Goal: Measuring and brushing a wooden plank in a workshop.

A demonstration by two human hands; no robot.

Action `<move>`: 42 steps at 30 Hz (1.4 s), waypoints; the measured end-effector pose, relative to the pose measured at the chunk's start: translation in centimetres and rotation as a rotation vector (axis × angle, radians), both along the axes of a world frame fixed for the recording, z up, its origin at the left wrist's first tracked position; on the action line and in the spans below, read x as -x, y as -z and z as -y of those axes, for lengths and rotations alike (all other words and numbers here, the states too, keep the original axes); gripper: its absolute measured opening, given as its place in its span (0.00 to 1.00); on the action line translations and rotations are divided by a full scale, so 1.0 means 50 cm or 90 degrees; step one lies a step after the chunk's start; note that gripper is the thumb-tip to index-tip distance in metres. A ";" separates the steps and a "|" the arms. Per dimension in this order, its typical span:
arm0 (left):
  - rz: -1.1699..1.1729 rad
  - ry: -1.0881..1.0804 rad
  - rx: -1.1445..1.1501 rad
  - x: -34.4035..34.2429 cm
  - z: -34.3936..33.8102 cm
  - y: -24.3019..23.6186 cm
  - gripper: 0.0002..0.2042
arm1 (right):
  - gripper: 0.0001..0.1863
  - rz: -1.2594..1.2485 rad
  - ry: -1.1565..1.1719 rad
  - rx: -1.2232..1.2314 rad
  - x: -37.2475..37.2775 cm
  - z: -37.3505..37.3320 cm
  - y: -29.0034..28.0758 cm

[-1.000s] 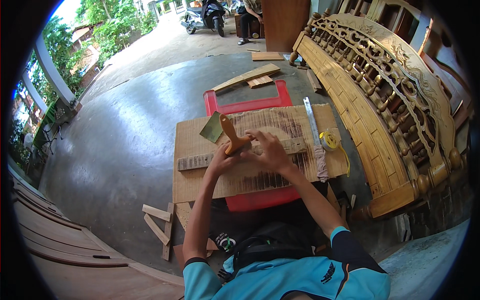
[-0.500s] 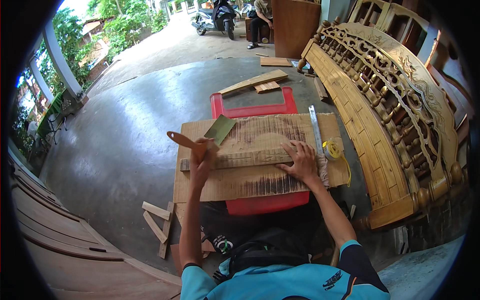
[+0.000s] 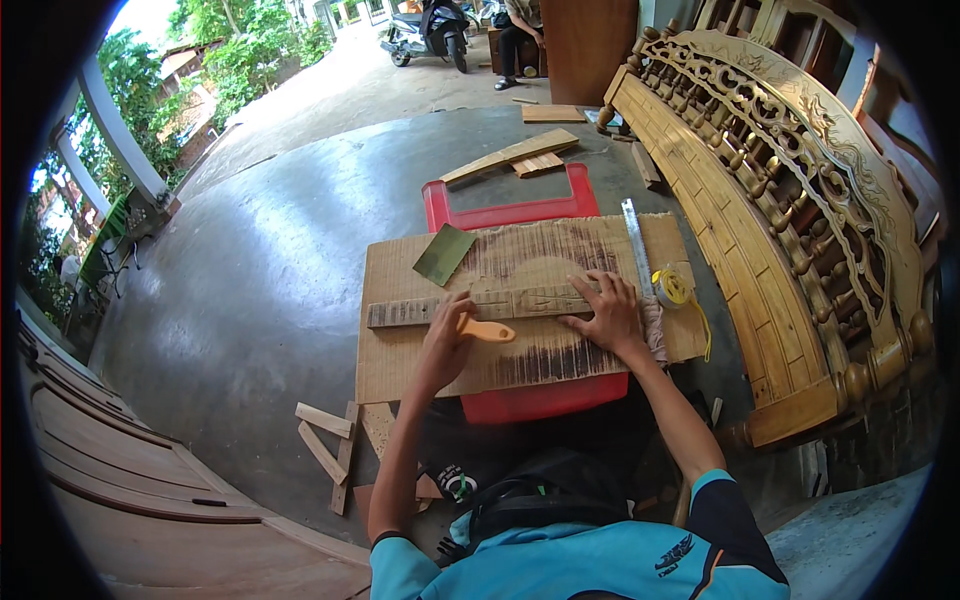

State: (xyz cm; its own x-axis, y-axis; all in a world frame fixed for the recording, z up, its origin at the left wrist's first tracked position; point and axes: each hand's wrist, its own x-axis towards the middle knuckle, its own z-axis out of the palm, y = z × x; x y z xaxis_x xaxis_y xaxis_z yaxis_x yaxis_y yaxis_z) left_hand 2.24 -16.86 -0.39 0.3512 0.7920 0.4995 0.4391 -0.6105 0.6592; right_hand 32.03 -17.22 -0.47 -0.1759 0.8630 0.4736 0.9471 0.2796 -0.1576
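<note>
A long narrow wooden strip (image 3: 490, 302) with carved marks lies crosswise on a cardboard sheet (image 3: 400, 370). My left hand (image 3: 448, 335) is closed around a paintbrush, whose orange handle (image 3: 490, 331) points to the right; its bristles are hidden by the hand. That hand is over the strip's left half. At the right end, my right hand (image 3: 612, 312) straddles the strip, thumb by the near edge and fingers over the far one. A green sheet of sandpaper (image 3: 444, 254) lies behind the strip on the cardboard.
Under the cardboard is a red plastic stool (image 3: 520, 212). A metal ruler (image 3: 636, 245) and a yellow tape roll (image 3: 671, 287) lie to the right. Wood offcuts (image 3: 325, 455) are on the floor at left. A carved wooden bed panel (image 3: 760, 220) stands close on the right; a person (image 3: 522, 40) sits far back.
My left hand has moved right and nearer along the strip. The brush handle has swung from pointing left to pointing right. My right hand keeps its place on the strip.
</note>
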 end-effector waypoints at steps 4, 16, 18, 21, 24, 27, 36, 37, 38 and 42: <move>0.210 -0.004 0.011 -0.030 -0.007 -0.036 0.14 | 0.36 0.012 0.003 -0.014 -0.004 -0.004 0.007; -0.088 -0.290 -0.122 0.080 -0.022 0.001 0.25 | 0.34 -0.004 -0.008 -0.022 -0.005 0.000 0.002; -0.050 -0.243 -0.090 0.022 -0.010 0.014 0.25 | 0.34 -0.002 -0.007 -0.018 -0.005 0.001 0.001; -0.043 -0.160 -0.086 -0.078 -0.002 0.006 0.24 | 0.33 -0.008 -0.016 -0.029 -0.005 0.001 0.002; 0.038 -0.097 -0.099 -0.180 -0.005 -0.013 0.22 | 0.33 -0.002 -0.013 -0.038 -0.006 -0.003 0.007; 0.342 -0.078 0.051 -0.271 -0.003 -0.025 0.21 | 0.34 -0.019 -0.024 -0.055 -0.007 -0.009 0.014; 0.019 -0.255 -0.183 -0.127 0.002 -0.016 0.11 | 0.35 -0.021 -0.022 -0.059 -0.011 -0.008 0.017; 0.121 -0.297 -0.042 -0.080 0.003 -0.019 0.13 | 0.35 -0.015 -0.020 -0.044 -0.011 -0.007 0.016; 0.108 -0.389 -0.050 -0.026 0.005 -0.026 0.15 | 0.35 -0.012 -0.021 -0.041 -0.010 -0.006 0.015; 0.041 -0.538 -0.145 0.128 -0.012 -0.062 0.19 | 0.35 -0.019 -0.018 -0.040 -0.008 -0.005 0.009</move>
State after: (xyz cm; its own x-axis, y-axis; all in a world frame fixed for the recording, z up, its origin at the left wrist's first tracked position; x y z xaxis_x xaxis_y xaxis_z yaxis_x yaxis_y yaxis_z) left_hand -4.14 -16.25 2.73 -0.3417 0.6526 0.6762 0.7699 -0.2182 0.5997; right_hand 32.45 -16.99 -0.94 -0.1849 0.8265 0.5317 0.9337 0.3166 -0.1674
